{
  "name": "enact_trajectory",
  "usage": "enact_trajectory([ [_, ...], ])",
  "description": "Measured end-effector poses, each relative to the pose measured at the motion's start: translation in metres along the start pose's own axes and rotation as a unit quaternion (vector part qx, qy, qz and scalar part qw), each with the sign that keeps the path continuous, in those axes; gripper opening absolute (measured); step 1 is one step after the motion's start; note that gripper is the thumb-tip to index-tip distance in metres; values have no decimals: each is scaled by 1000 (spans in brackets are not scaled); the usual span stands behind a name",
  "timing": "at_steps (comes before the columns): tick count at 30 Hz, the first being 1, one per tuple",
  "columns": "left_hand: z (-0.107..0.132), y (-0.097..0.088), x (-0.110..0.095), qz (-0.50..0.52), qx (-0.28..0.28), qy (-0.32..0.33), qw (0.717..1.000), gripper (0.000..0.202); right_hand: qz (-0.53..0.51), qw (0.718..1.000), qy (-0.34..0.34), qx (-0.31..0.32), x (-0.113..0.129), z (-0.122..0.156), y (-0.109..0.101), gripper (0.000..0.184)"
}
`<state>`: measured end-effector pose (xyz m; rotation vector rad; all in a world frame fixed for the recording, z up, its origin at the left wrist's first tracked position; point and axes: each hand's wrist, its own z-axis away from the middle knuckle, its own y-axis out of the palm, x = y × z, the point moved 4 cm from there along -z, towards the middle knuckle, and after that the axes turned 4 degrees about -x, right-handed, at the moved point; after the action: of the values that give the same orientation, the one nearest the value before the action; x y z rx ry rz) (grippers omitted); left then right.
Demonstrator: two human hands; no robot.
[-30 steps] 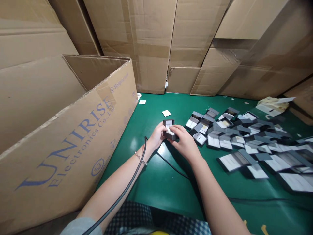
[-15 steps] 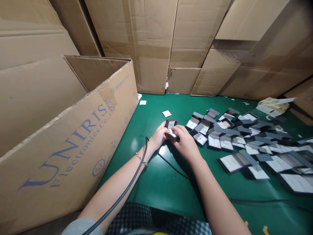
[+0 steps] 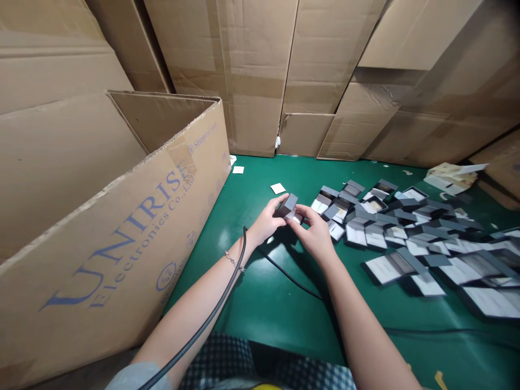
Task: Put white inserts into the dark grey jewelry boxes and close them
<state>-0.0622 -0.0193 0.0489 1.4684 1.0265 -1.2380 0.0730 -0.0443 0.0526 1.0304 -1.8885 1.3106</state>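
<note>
A small dark grey box (image 3: pixel 288 206) sits between both hands above the green table (image 3: pixel 264 292), its lid tipped down over the base. My left hand (image 3: pixel 268 222) grips the box from the left, fingers curled round it. From the right, my right hand (image 3: pixel 314 232) pinches the same box, with a bit of white showing under the lid. A heap of several similar grey boxes (image 3: pixel 390 227), many lying open with white inserts, spreads to the right of my hands.
A large open carton printed "UNIRISE Electronics" (image 3: pixel 122 227) stands at the left. Stacked cartons (image 3: pixel 309 70) wall in the back. A black cable (image 3: pixel 211 314) runs over my left forearm and across the table. White slips (image 3: pixel 278 188) lie behind my hands; a paper pile (image 3: pixel 453 176) far right.
The box's lid, standing upright and open before, has swung down over the base. Both hands have lifted slightly away from me with the box.
</note>
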Motion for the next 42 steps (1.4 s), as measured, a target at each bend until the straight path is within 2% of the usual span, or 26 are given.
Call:
enact_trajectory([
  [5, 1, -1, 0, 1, 34, -13, 999, 74, -17, 1000, 8, 2, 5, 1, -2, 34],
  [9, 1, 2, 3, 116, 51, -63, 990, 73, -74, 996, 40, -21, 3, 3, -1, 31],
  [11, 2, 5, 2, 176, 42, -85, 980, 66, -120, 990, 63, -41, 1, 3, 0, 31],
  [14, 3, 9, 3, 193, 15, -106, 975, 57, -160, 982, 83, -49, -1, 4, 3, 30],
  [20, 2, 10, 12, 183, -33, -99, 978, 54, -145, 984, 89, -51, -1, 4, 6, 29],
  [26, 0, 9, 12, 182, -44, -87, 978, 54, -134, 986, 83, -56, 1, 4, 6, 28],
  [31, 3, 8, 8, 184, -43, -98, 977, 53, -117, 990, 57, -46, 3, 4, 5, 27],
  [36, 6, 7, 3, 187, -48, -105, 976, 51, -42, 999, 9, -14, 2, 2, 2, 26],
  [42, 8, 6, -2, 195, -60, -122, 971, 54, 11, 998, -64, -18, 16, 2, -1, 25],
])
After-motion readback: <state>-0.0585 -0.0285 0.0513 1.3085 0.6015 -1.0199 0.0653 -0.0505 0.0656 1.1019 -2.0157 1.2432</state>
